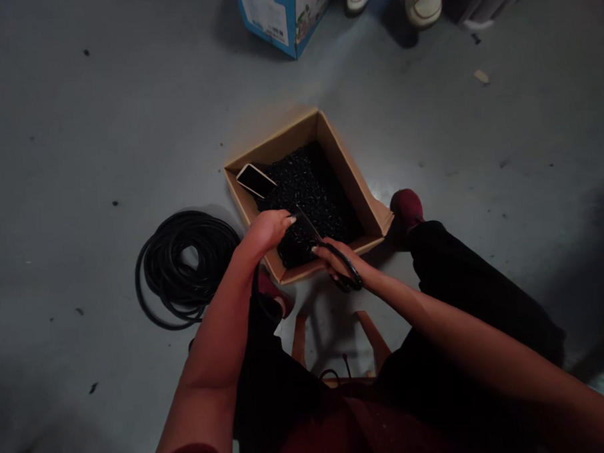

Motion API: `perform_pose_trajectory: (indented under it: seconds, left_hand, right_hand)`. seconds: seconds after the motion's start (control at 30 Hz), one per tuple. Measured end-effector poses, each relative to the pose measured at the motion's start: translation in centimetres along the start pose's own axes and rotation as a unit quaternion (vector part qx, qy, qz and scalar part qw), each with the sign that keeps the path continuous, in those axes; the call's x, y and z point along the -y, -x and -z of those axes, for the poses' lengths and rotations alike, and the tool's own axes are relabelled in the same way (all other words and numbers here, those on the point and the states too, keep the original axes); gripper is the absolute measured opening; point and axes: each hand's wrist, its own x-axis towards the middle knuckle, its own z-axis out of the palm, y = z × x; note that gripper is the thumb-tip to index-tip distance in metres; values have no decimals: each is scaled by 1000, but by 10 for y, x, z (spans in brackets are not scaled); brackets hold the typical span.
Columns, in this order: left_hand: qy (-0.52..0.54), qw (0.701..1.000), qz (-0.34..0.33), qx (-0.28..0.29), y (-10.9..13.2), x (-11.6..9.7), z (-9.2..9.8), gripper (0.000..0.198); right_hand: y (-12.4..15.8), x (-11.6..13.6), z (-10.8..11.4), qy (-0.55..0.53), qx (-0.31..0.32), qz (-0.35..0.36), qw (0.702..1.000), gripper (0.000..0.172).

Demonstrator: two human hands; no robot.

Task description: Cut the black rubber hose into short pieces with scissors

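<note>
An open cardboard box (298, 136) stands on the floor in front of me, holding a heap of small black tubing pieces (306, 206). My right hand (339, 261) is shut on a pair of black-handled scissors (344, 268), with the blades (308, 226) pointing up and left over the heap. My left hand (267, 231) is curled at the near edge of the heap, close to the blades. Whether it holds a strand is hidden. A smartphone (256, 180) lies in the box's left corner. A coil of black tubing (184, 268) rests on the floor, left of the box.
The grey painted floor (79, 163) spreads around me, with scattered dark specks. A blue printed carton (283, 13) and a person's pale shoes (421, 1) are ahead. My dark red shoe (406, 212) sits right of the box. Wooden stool legs (299, 340) show beneath me.
</note>
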Motion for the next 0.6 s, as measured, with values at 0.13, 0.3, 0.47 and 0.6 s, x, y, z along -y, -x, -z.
perform_pose_trajectory:
  seconds: [0.13, 0.3, 0.47, 0.6]
  left_hand:
    - [241, 967, 20, -77, 4, -1, 12, 32]
    - [614, 788, 32, -37, 9, -12, 17, 50]
    - [746, 666, 2, -16, 8, -20, 18, 39]
    - [744, 667, -12, -47, 7, -22, 16, 31]
  right_hand:
    - [3, 20, 16, -76, -41, 39, 996, 25]
    - [10, 44, 37, 0, -76, 96, 992, 25]
    - [10, 50, 44, 48, -78, 101, 991, 25]
    - [13, 52, 46, 48, -70, 112, 990, 28]
